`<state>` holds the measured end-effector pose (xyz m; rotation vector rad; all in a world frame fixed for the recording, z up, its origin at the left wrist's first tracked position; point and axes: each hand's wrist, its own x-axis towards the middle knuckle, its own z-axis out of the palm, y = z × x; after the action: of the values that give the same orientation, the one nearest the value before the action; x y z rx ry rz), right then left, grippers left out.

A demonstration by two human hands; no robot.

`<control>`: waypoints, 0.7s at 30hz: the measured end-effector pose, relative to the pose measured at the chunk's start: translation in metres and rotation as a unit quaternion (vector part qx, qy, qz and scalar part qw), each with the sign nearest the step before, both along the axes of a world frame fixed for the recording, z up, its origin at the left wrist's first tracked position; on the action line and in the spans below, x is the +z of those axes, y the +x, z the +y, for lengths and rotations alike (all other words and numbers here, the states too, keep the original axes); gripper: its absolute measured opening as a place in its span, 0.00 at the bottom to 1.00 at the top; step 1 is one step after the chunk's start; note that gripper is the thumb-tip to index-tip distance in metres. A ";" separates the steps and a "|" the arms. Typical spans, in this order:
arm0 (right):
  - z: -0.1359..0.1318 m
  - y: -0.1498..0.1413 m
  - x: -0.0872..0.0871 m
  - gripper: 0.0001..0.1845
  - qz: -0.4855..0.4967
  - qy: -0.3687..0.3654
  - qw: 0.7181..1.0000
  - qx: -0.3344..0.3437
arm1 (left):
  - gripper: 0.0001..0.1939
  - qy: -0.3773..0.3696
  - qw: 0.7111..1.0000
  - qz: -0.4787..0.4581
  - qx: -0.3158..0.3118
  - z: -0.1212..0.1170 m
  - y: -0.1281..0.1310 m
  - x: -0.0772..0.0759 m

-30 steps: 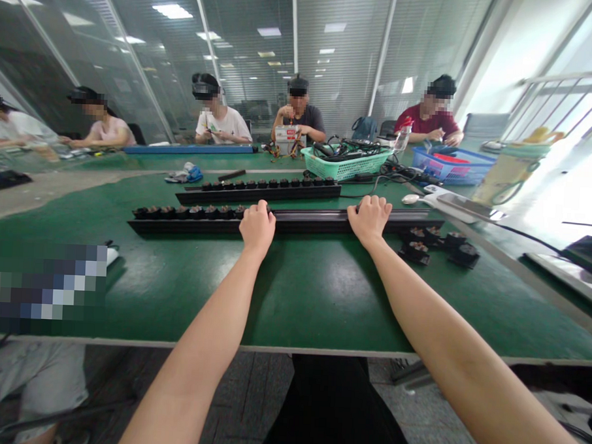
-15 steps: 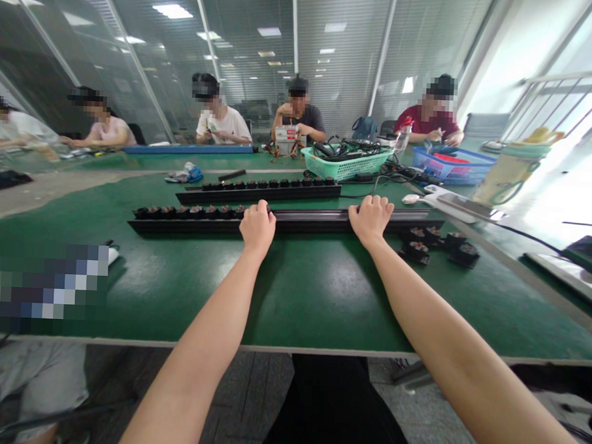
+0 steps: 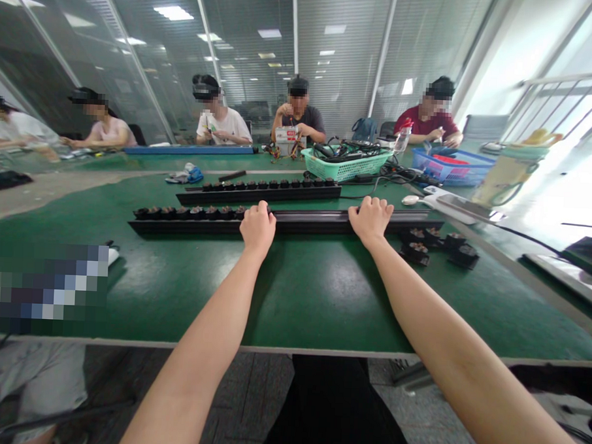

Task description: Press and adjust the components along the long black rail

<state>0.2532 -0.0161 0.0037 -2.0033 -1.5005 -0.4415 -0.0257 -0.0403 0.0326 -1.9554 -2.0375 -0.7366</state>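
Gripping a long black bar (image 3: 306, 218) from the near side, the left hand (image 3: 257, 228) and right hand (image 3: 370, 221) sit well apart, both curled over its top with the fingers closed together and the knuckles up. Neither hand is spread or pinching, and how hard each bears down cannot be told. This wide, even hold suits keeping the bar level and square to the edge of the worktop, with neither end left to swing.

The bar lies flat on the green worktop (image 3: 322, 288), and a row of small dark round fittings (image 3: 188, 212) runs along its left stretch, ending just beside the left hand. Just beyond it lies a second black bar (image 3: 258, 193) carrying a similar row. Loose dark fittings (image 3: 435, 246) sit near the bar's right end.

Farther out stand a green plastic basket (image 3: 345, 165) holding cables and a blue crate (image 3: 450, 164). Across the worktop, a co-worker in a dark shirt (image 3: 299, 111) works with both hands at a small white box (image 3: 287, 135).
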 end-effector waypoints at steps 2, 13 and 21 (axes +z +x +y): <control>0.000 0.001 0.001 0.20 0.006 -0.016 1.000 0.004 | 0.17 0.001 1.000 0.000 -0.001 0.000 0.000 0.001; 0.004 0.019 0.019 0.18 0.012 -0.151 0.987 0.058 | 0.16 0.004 1.000 -0.009 -0.003 0.000 -0.002 0.000; 0.000 0.026 0.009 0.10 0.054 -0.095 0.989 0.101 | 0.16 0.000 1.000 -0.009 -0.004 0.000 -0.002 -0.001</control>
<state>0.2788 -0.0166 0.0125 -1.9552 -1.7103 -0.1076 -0.0280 -0.0399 0.0318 -1.9651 -2.0419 -0.7573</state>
